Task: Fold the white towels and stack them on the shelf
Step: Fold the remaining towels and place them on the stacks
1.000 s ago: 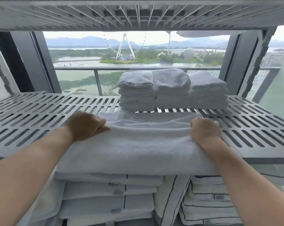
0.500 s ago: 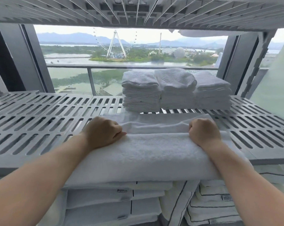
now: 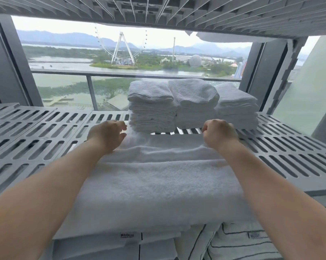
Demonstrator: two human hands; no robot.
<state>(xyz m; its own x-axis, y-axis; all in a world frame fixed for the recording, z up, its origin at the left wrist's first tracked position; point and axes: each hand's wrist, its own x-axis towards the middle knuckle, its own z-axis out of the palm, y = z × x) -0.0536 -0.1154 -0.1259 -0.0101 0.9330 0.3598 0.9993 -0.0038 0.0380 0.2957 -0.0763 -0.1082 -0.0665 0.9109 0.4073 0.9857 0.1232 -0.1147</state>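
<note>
The step in hand is the fold itself. One white towel (image 3: 154, 188) lies across the front of the grey slatted shelf (image 3: 46, 139), its near portion hanging over the front lip and its far edge lying just short of three finished stacks (image 3: 194, 104) at the back. The left hand (image 3: 105, 136) hovers at the far left corner with thumb and fingers loosely spread, a gap between them, and holds nothing that can be seen. The right hand (image 3: 219, 136) sits at the far right corner with fingers curled tight and appears to pinch the edge, though the fingertips are hidden behind the knuckles. The task looks well advanced but unfinished. The next move calls for both hands to grip matching corners, bring edge to edge squarely, and press the crease flat before the towel goes onto a stack. Labelled folded linen (image 3: 106, 246) fills the level below.
</note>
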